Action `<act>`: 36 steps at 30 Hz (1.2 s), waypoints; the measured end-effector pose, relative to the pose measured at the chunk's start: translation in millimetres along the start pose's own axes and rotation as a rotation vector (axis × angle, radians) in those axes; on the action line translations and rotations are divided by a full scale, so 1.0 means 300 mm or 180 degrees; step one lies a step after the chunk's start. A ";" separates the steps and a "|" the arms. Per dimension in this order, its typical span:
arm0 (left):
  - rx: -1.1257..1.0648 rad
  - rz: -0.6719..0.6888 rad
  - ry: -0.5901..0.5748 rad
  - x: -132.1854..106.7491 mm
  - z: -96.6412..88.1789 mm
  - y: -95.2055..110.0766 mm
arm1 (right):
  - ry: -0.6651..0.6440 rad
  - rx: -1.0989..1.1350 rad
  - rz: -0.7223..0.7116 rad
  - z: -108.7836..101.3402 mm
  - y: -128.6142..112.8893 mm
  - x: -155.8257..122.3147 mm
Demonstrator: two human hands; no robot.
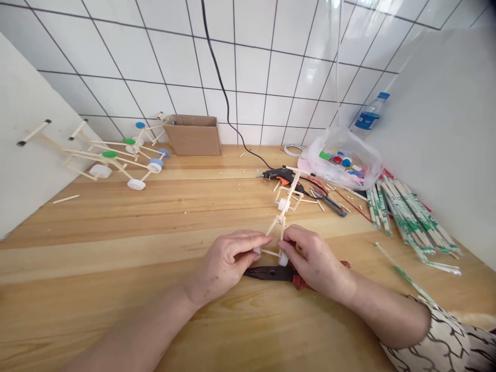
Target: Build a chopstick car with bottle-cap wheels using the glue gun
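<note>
My left hand [228, 260] and my right hand [314, 260] meet at the middle of a wooden table [116, 248]. Between them they pinch the near end of a small stick frame [287, 204] made of thin wooden sticks with white bottle caps as wheels. The frame reaches away from me toward a black and orange glue gun [282, 176]. Each hand's fingers grip one end of the near cross stick, by a white cap. Red-handled pliers [281, 274] lie on the table just under my hands.
Finished stick frames with coloured caps [116, 155] stand at the back left beside a white board [23, 155]. A cardboard box [194, 135], a bag of caps [341, 157], a water bottle [370, 114] and wrapped chopsticks [411, 217] lie around.
</note>
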State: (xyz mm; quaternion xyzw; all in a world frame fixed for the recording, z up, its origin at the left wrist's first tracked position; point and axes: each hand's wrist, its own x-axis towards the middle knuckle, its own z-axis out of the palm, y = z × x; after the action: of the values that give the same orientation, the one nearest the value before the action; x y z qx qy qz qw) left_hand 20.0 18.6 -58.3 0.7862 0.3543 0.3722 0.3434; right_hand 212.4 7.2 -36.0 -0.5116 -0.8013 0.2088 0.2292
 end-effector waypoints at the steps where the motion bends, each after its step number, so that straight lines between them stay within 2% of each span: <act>1: -0.0020 0.0001 -0.0010 0.001 0.000 0.000 | -0.0010 0.0001 0.0009 0.000 0.002 0.000; 36: 0.0160 -0.0114 -0.0075 0.000 0.000 0.000 | -0.0046 0.0039 0.0075 0.004 0.011 -0.008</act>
State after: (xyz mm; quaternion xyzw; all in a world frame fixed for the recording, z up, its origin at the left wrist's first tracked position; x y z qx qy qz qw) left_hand 20.0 18.5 -58.4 0.7924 0.3735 0.3477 0.3343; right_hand 215.1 6.1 -39.2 -0.5181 -0.7956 0.2200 0.2240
